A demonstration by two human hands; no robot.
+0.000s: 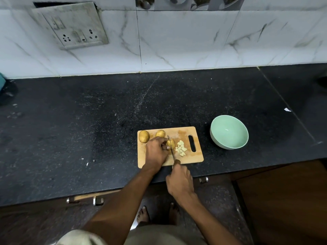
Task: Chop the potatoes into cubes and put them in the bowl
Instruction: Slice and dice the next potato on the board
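A wooden cutting board (185, 133) lies on the black counter. Two whole potatoes sit at its far left, one (143, 136) at the corner and one (160, 133) beside it. My left hand (156, 152) holds a partly cut potato (171, 143) down on the board. My right hand (179, 179) grips the handle of a knife (171, 151), whose blade lies against the right side of that potato. Several pale potato cubes (180, 150) lie in a heap just right of the blade. A mint green bowl (229, 132) stands to the right of the board with nothing visible inside.
The black granite counter (88, 129) runs wide to the left and behind the board. A white tiled wall with a switch plate (70, 25) stands at the back. Drawer handles (98, 200) show below the counter's front edge. My bare feet are on the floor below.
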